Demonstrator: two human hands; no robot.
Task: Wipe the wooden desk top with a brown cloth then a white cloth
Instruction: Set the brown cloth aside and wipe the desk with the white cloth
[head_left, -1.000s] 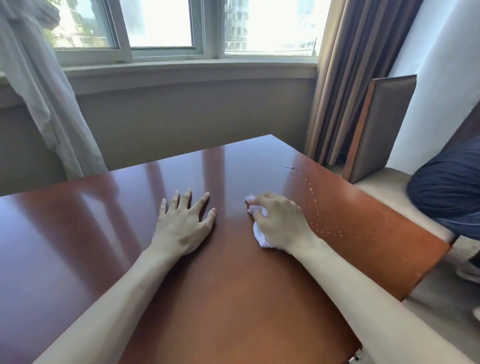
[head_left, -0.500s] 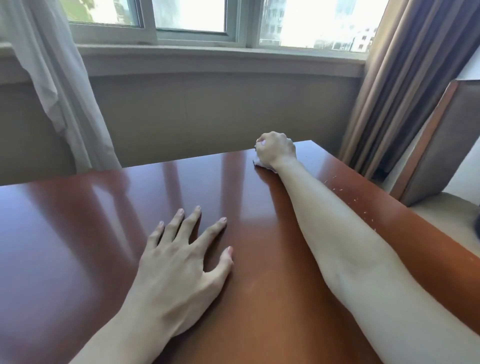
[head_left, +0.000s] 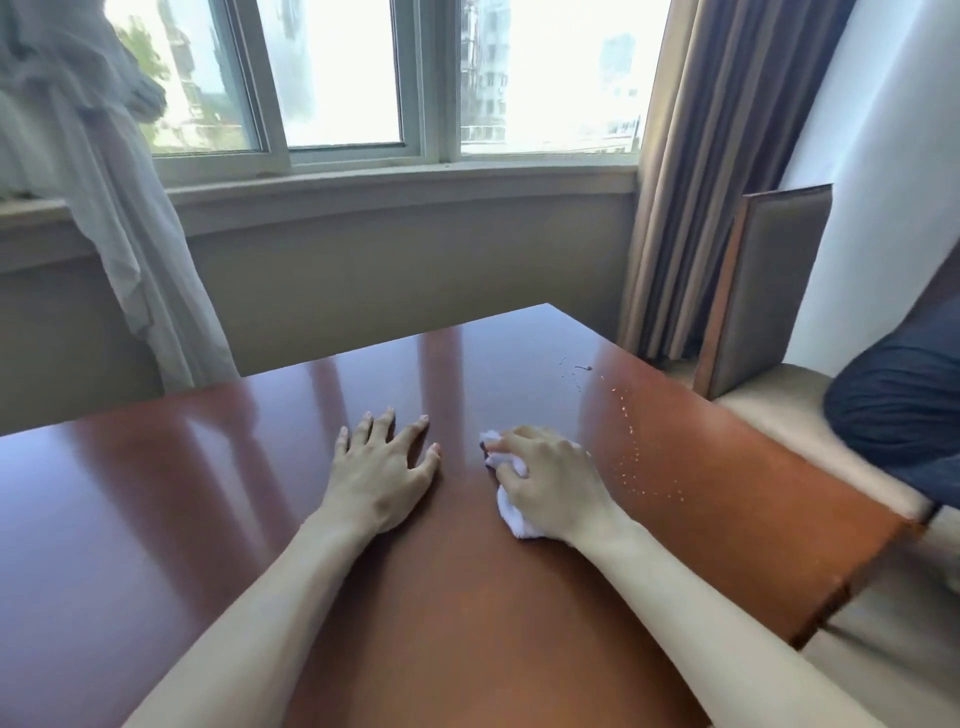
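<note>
While the left hand (head_left: 382, 475) lies flat on the wooden bench (head_left: 156, 519) with its fingers straight and spread, holding nothing, the right hand (head_left: 553, 486) is curled over a bunched white cloth (head_left: 511, 512) and presses it against the surface. Both hands sit near the middle of the bench, just beside each other but apart. The cloth shows at the fingertips on the far side and beneath the heel of the hand on the near side; the rest is hidden under the palm.

To the right of the right hand, a scatter of pale specks (head_left: 631, 457) lies on the bench top, running from near the far right corner toward the right edge. A few darker marks (head_left: 576, 370) sit close to that far corner.

Beyond the bench's far edge stands a window (head_left: 343, 78) above a grey sill. A white sheer curtain (head_left: 104, 208) hangs at the far left, a brown striped curtain (head_left: 727, 171) at the far right. Right of the bench, a wood-framed padded panel (head_left: 763, 291) stands upright on a beige seat (head_left: 769, 410), where a dark blue fabric item (head_left: 904, 405) lies.
</note>
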